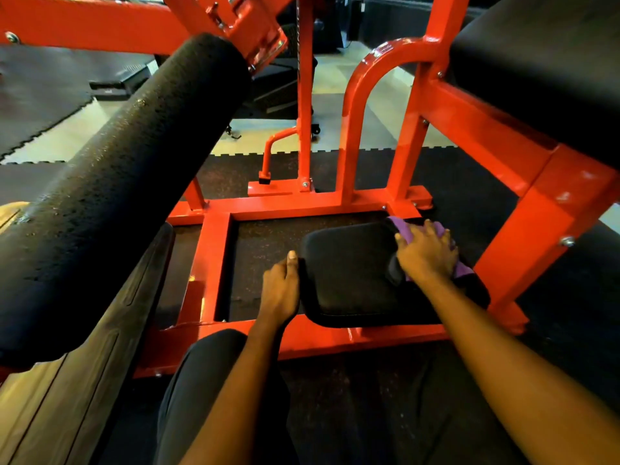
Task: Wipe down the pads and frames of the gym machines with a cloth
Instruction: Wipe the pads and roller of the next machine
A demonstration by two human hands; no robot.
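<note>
Purple fabric cloth [401,229]: bunched on the far right corner of the low square black vinyl pad [349,276], trapped under the right hand [426,250]. Fingers spread and bent over the bunch, thumb tucked against its near side; a purple tail shows beyond the wrist at the pad's right edge.

Left hand [280,283]: clamped on the pad's left edge, thumb lying along the top rim. The other fingers go over the side and cannot be seen.

Pad sits inside the rectangular base of the glossy red steel frame [214,263], over speckled black rubber flooring [261,250]. Person's knee in dark trousers [208,380] is just short of the near rail.

Step in hand, by my reading: wiping the pad top, with the cloth on the far right corner.

Notes for doing it well:
- Flatten the cloth under the palm; a bunch touches only a narrow strip.
- Work in overlapping passes from far edge to near, then run round the rolled rim and corners.
- Hold the left-hand brace so the pad does not rock; wipe that gripped edge last.
- Refold to a clean face before the frame rails.

Not yet covered, judging by position: the long black textured foam roller [117,182] upper left and the large black upholstered pad [536,62] upper right.
</note>
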